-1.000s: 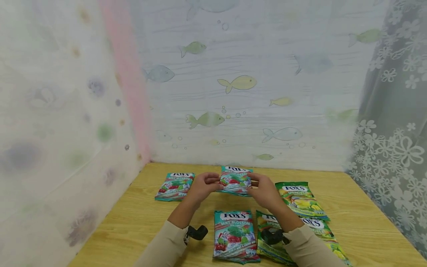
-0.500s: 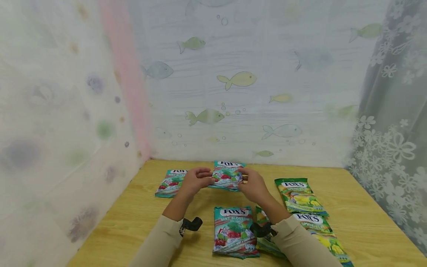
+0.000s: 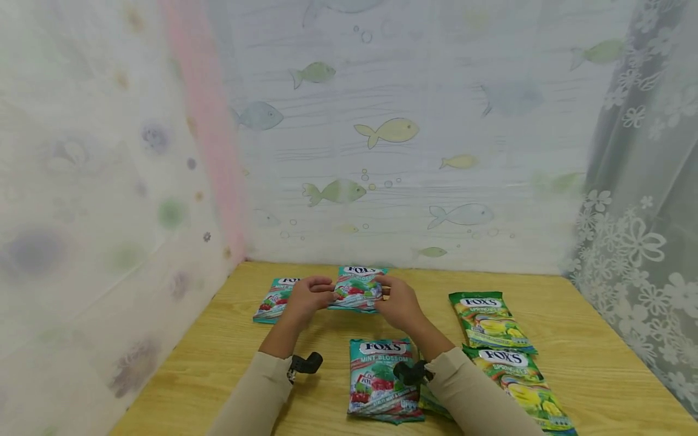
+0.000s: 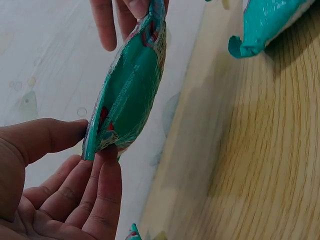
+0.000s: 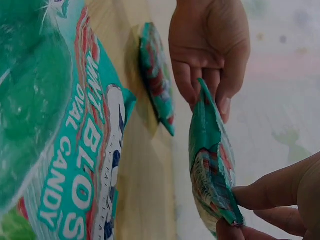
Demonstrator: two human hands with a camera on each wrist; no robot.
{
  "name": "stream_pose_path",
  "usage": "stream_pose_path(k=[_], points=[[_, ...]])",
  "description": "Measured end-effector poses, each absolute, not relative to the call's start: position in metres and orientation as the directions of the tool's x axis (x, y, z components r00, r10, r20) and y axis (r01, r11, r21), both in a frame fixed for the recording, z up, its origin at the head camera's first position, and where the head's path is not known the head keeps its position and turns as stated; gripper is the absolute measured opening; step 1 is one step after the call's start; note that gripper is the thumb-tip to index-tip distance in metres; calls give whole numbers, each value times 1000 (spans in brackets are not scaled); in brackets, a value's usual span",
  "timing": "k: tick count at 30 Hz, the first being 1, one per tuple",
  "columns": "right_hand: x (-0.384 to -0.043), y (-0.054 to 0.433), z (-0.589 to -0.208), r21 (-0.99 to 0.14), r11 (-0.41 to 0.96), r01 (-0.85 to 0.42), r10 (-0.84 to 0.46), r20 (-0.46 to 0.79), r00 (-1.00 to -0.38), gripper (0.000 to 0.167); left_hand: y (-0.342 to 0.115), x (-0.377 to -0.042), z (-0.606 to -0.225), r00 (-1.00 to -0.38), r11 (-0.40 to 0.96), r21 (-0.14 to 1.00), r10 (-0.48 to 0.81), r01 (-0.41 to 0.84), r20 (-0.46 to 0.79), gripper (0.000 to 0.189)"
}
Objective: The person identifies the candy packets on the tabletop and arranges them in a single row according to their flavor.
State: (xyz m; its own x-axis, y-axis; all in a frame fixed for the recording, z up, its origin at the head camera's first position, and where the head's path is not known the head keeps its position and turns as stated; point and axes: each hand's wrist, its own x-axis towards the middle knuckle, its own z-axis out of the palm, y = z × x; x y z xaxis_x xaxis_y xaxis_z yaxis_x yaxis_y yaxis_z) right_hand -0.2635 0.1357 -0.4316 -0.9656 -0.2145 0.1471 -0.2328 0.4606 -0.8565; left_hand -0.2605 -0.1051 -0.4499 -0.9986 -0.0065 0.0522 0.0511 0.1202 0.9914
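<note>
Between both hands, a teal Fox's Mint Blossom candy bag (image 3: 357,290) is held up off the table near the back. My left hand (image 3: 308,300) pinches its left edge between thumb and fingers, as the left wrist view also shows. On the opposite edge my right hand (image 3: 400,304) pinches it the same way. A second teal candy bag (image 3: 272,301) lies at the back left, partly hidden behind the left hand. In front, a third teal candy bag (image 3: 378,381) lies face up, partly covered by the right wrist's camera.
Green and yellow Fox's candy bags lie on the right: one at the back (image 3: 491,321), one overlapping in front (image 3: 520,387), and another mostly under the right sleeve (image 3: 431,402). The wooden table (image 3: 191,369) meets a fish-patterned curtain (image 3: 392,181) at the back.
Both hands have moved left with the held candy bag, towards the teal bag at the back left, which the left hand now covers more.
</note>
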Motion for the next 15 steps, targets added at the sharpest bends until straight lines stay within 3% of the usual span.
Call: stream_pose_path(k=[15], points=[[-274, 118, -446, -860, 454, -233, -231, 139, -963, 56, -119, -272, -463, -995, 167, 985, -84, 32, 47, 47]])
